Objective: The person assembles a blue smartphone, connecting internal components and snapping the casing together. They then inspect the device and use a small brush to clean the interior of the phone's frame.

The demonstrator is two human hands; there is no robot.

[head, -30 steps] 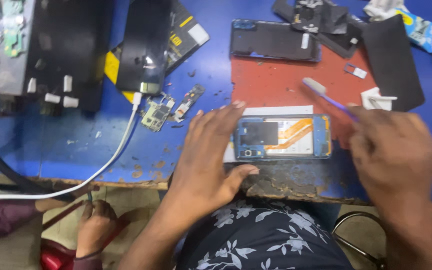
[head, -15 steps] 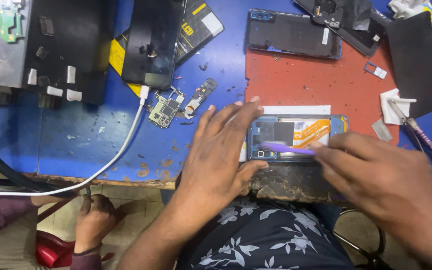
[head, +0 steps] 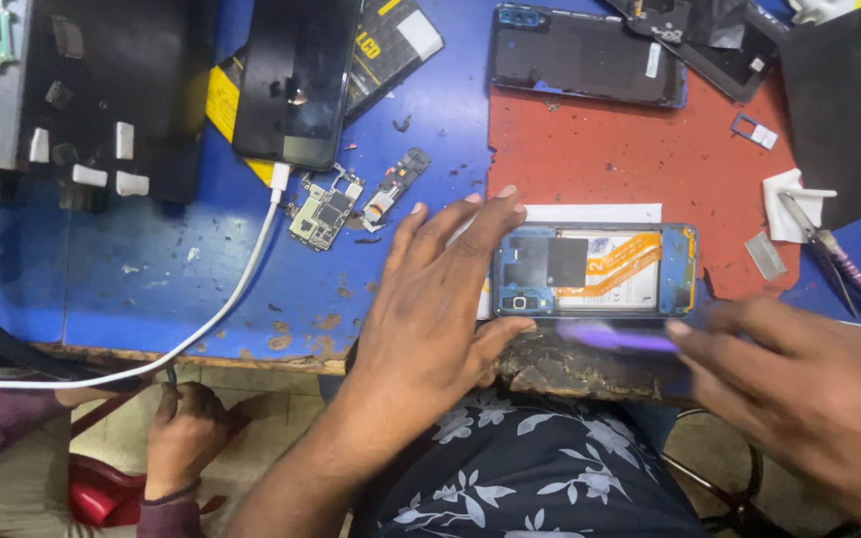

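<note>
Overhead | scuffed blue bench (head: 151, 279) | red mat (head: 630, 159) | tiled floor (head: 251, 399)

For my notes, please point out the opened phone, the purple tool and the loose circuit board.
opened phone (head: 595, 271), head view, on its orange flex cable.
purple tool (head: 620, 339), head view, on its blurred shaft.
loose circuit board (head: 323, 209), head view, on its middle.

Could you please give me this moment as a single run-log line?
left hand: steadies opened phone | right hand: holds purple tool at phone's near edge | surface: red mat on blue table
</note>
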